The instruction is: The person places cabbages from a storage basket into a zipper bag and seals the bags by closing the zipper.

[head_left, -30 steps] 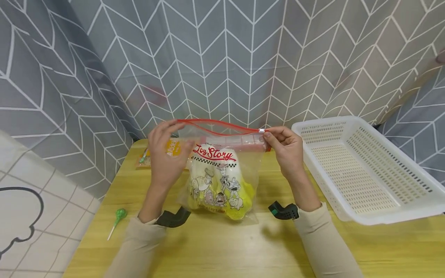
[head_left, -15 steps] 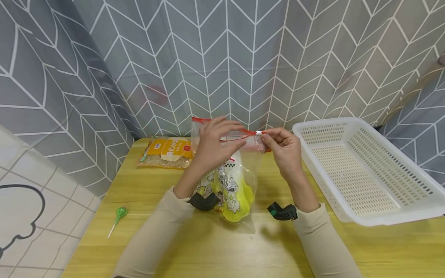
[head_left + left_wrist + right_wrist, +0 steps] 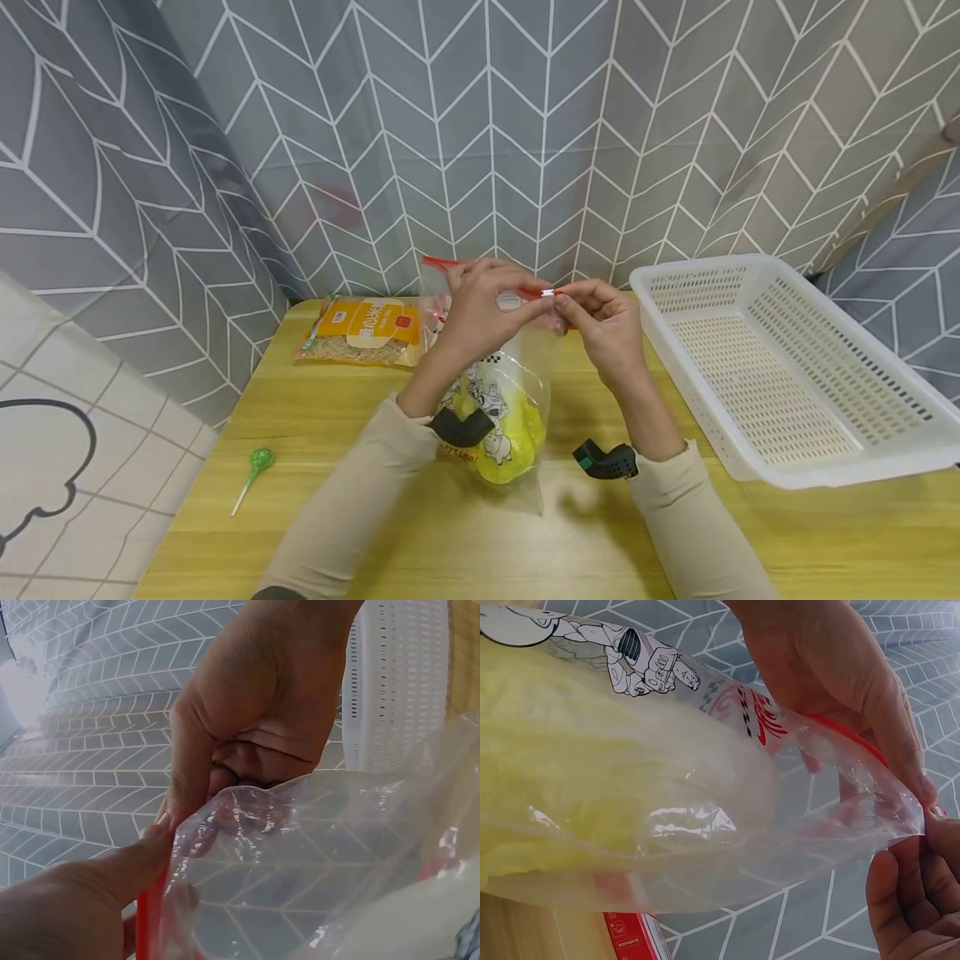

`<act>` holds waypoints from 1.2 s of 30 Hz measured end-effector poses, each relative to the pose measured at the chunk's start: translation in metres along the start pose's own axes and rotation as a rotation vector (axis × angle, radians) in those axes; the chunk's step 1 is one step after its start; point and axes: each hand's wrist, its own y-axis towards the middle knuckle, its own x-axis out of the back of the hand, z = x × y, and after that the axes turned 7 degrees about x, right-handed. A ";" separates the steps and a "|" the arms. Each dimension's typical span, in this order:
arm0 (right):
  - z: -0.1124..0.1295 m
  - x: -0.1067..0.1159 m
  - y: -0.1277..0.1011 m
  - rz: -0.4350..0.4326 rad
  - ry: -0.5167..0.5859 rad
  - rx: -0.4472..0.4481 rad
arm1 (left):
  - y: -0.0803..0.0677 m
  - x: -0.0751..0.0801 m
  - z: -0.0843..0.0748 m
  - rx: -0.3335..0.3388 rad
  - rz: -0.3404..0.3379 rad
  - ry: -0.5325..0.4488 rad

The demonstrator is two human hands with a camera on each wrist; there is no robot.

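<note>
A clear slider zip bag (image 3: 536, 375) with Toy Story print and a red zip stands on the table. Inside it is a bulky white and yellow item (image 3: 577, 772), its kind unclear through the plastic. My left hand (image 3: 487, 312) reaches across the bag's top, its thumb and fingers pinching the red zip (image 3: 150, 915) close to the white slider (image 3: 547, 293). With thumb and forefinger, my right hand (image 3: 607, 329) pinches the bag's top right corner beside the slider. Both hands' fingertips nearly meet there. Left of the slider the bag's mouth is partly hidden by my left hand.
A yellow-orange food packet (image 3: 367, 329) lies behind and left of the bag. A green-wrapped lollipop (image 3: 258, 467) is on the table's left. To the right stands a white perforated basket (image 3: 667, 367). A red-edged package (image 3: 626, 937) shows beyond the bag. Patterned curtain (image 3: 487, 125) hangs behind.
My left hand has let go of the bag's top left corner and moved right along the zip to the slider. The right hand and slider have shifted slightly left.
</note>
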 end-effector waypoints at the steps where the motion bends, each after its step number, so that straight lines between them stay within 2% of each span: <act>1: 0.000 0.000 0.000 0.005 0.002 0.003 | 0.000 0.000 0.000 -0.003 -0.005 -0.003; 4: -0.002 0.000 0.000 0.026 0.006 0.021 | -0.001 -0.001 0.001 -0.021 -0.023 -0.010; 10: -0.003 -0.002 0.000 0.078 -0.039 0.079 | -0.002 0.001 0.005 -0.117 -0.081 0.014; 14: -0.001 -0.004 0.000 0.077 -0.042 0.114 | -0.003 0.005 0.004 -0.191 -0.117 0.020; 17: 0.000 -0.006 0.001 0.070 -0.025 0.128 | -0.004 0.008 0.003 -0.221 -0.138 0.023; 20: 0.002 -0.007 0.000 0.049 -0.011 0.124 | -0.004 0.010 0.003 -0.222 -0.135 0.025; 26: 0.006 -0.003 0.000 -0.003 -0.053 0.117 | -0.003 0.012 0.000 -0.195 -0.099 0.025; 31: 0.007 -0.001 0.001 -0.036 -0.087 0.104 | -0.003 0.014 0.002 -0.188 -0.101 0.035; 36: 0.004 0.003 0.002 -0.059 -0.066 0.107 | -0.003 0.016 0.003 -0.174 -0.097 0.053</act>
